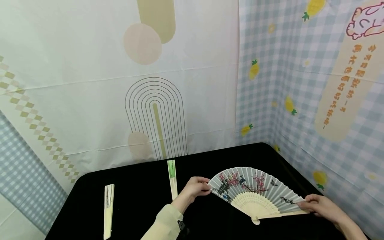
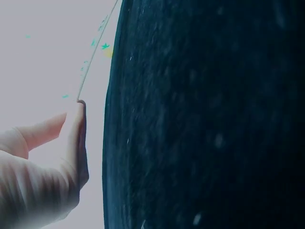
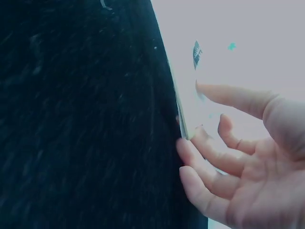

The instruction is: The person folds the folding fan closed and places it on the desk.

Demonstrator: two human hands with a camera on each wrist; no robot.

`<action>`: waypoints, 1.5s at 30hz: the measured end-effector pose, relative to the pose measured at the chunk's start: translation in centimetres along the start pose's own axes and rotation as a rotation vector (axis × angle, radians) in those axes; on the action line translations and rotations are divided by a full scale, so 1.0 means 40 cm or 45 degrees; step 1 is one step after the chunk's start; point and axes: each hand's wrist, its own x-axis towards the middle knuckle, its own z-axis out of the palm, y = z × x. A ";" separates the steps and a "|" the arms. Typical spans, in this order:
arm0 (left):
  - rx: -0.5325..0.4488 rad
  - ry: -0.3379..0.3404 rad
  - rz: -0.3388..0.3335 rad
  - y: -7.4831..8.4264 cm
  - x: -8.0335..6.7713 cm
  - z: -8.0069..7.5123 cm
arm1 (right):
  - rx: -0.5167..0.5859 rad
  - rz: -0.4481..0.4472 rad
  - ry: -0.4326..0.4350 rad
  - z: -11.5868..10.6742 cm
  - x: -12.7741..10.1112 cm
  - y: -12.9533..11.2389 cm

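A spread folding fan (image 1: 246, 186) with pale leaf, pink blossoms, dark branches and birds is held up over the black table, its pivot end lowest. My left hand (image 1: 193, 190) pinches the fan's left outer edge between thumb and fingers. At the opposite end, my right hand (image 1: 325, 207) grips the right guard stick near its tip, thumb on the near face. In the left wrist view the fan (image 2: 90, 67) is a thin edge-on line above the left fingertips. Washed-out light hides most of the fan's leaf in the right wrist view, where the right hand (image 3: 248, 162) has its fingers behind the stick.
Two folded fans lie on the black-covered table (image 1: 144, 213): one with a cream and dark print (image 1: 108, 210) at the left, one with a green section (image 1: 172, 176) near the back, partly behind the left wrist. Patterned cloth hangings (image 1: 210, 100) stand behind and at the right.
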 end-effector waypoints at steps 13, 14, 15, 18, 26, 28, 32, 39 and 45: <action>-0.055 0.179 0.029 0.042 0.004 -0.058 | 0.450 -0.118 -0.064 0.012 0.062 -0.061; -0.067 0.200 0.030 0.046 0.004 -0.064 | 0.485 -0.127 -0.058 0.015 0.066 -0.067; -0.077 0.220 0.031 0.050 0.004 -0.069 | 0.529 -0.134 -0.050 0.017 0.071 -0.073; -0.110 0.273 0.036 0.064 0.003 -0.087 | 0.641 -0.162 -0.027 0.025 0.084 -0.091; -0.180 0.411 0.091 0.114 -0.003 -0.130 | 0.950 -0.240 0.062 0.060 0.123 -0.166; -0.198 0.445 0.107 0.128 -0.007 -0.137 | 1.027 -0.252 0.055 0.069 0.128 -0.188; -0.234 0.498 0.131 0.155 -0.019 -0.155 | 1.212 -0.334 -0.028 0.085 0.133 -0.227; -0.325 0.542 0.209 0.194 -0.041 -0.180 | 1.512 -0.662 -0.242 0.133 0.154 -0.272; -0.388 0.602 0.356 0.198 -0.054 -0.189 | 1.492 -0.767 -0.174 0.173 0.178 -0.313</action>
